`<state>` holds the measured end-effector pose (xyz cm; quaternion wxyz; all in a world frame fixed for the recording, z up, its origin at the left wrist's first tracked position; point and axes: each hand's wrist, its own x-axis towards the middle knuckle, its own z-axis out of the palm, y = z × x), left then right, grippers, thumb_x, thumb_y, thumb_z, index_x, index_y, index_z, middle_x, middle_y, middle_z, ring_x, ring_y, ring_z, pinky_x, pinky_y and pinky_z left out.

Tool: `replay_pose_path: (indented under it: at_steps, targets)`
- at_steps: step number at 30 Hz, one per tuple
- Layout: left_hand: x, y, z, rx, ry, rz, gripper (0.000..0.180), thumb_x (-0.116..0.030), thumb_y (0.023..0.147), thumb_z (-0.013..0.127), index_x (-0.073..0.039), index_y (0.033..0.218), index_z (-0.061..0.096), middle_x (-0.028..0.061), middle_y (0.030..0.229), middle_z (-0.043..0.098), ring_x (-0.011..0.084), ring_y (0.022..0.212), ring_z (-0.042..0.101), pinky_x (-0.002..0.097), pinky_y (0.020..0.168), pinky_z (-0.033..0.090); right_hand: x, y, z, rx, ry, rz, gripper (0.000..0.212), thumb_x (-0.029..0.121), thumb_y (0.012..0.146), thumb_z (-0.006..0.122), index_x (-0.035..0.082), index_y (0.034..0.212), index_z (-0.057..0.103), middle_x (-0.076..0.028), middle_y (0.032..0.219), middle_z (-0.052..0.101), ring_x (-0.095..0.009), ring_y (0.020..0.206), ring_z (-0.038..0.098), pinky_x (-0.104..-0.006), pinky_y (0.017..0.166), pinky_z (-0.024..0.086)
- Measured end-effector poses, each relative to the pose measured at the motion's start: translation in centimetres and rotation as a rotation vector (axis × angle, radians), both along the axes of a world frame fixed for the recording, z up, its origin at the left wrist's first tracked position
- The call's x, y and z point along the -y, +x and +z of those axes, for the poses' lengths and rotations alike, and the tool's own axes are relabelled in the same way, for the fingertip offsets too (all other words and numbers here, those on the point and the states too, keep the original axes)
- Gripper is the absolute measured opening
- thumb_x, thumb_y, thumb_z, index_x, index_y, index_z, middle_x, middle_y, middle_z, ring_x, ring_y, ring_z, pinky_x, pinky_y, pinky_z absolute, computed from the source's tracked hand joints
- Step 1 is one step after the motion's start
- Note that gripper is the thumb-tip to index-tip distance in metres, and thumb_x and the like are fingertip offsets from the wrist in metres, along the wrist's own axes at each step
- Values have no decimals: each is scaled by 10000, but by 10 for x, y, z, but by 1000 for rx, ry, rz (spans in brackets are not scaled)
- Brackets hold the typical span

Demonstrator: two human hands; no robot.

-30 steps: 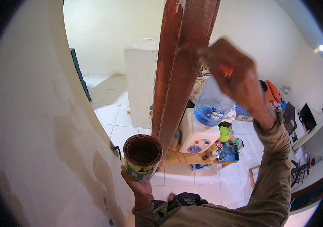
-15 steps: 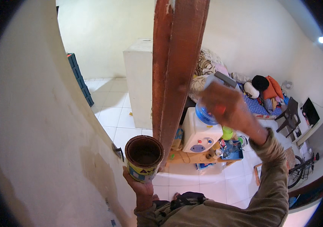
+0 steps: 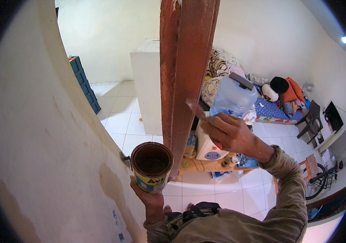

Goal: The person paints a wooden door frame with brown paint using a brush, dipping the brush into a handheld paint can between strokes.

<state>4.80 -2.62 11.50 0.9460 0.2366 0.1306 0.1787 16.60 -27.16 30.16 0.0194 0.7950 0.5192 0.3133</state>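
Note:
My left hand (image 3: 146, 198) is wrapped round the lower part of a paint can (image 3: 152, 167), which has a yellow and blue label and a brown-stained rim. The can is upright and uncovered, dark brown inside. In my right hand (image 3: 233, 135) is a paintbrush (image 3: 197, 110), its handle pinched between the fingers. The brush head lies over the side of a tall reddish-brown wooden post (image 3: 187, 60); its strokes of motion blur it, and whether the bristles touch the wood I cannot tell. Pale and dark worn patches show along the post's left edge.
Behind my right hand stands a water dispenser (image 3: 211, 155) with a large blue bottle (image 3: 234, 97), on a wooden bench (image 3: 199, 167). A cream wall (image 3: 59, 133) runs close on the left. Farther off are a bed (image 3: 276, 111), a dark chair (image 3: 310, 119) and a bicycle (image 3: 320, 182).
My right hand has moved down and slightly left, bringing the paintbrush into sight against the post. The water bottle behind is uncovered now. My left hand keeps holding the can.

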Motion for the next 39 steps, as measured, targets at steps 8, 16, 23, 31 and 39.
replay_pose_path:
  at_steps: [8,16,23,31,39]
  targets:
    - [-13,2,-12,18,60,-59,626,-646,929,368,-255,1410,451,80,1371,544,329,1190,581,687,789,532,-12,9,122,172,548,46,211,-113,802,660,-60,1003,698,-146,1012,687,-234,876,654,-329,742,541]
    - [-14,-6,1,83,-28,-119,592,-567,997,317,-196,1444,429,89,1400,523,292,1260,538,533,998,493,0,10,-28,140,142,5,481,109,747,704,79,1224,651,-96,1113,610,-253,896,626,-329,682,541]
    - [-17,-5,-4,26,-33,-76,610,-606,965,347,-234,1443,417,98,1398,521,318,1223,563,632,868,541,-8,0,-60,-455,270,-57,340,-17,647,729,12,979,659,-107,981,609,-268,860,637,-355,689,546]
    - [-13,-1,-7,18,-47,-17,585,-596,959,371,-240,1417,443,108,1383,534,335,1173,590,661,825,546,-1,0,-18,140,451,-49,510,-9,697,717,65,1197,656,-103,1072,616,-254,886,642,-350,666,543]
    - [-9,5,3,-54,-171,42,544,-572,968,380,-244,1391,480,85,1336,569,324,1178,585,651,844,534,-5,-13,-97,-359,219,-41,408,17,695,745,26,1097,673,-99,971,600,-273,856,653,-354,700,556]
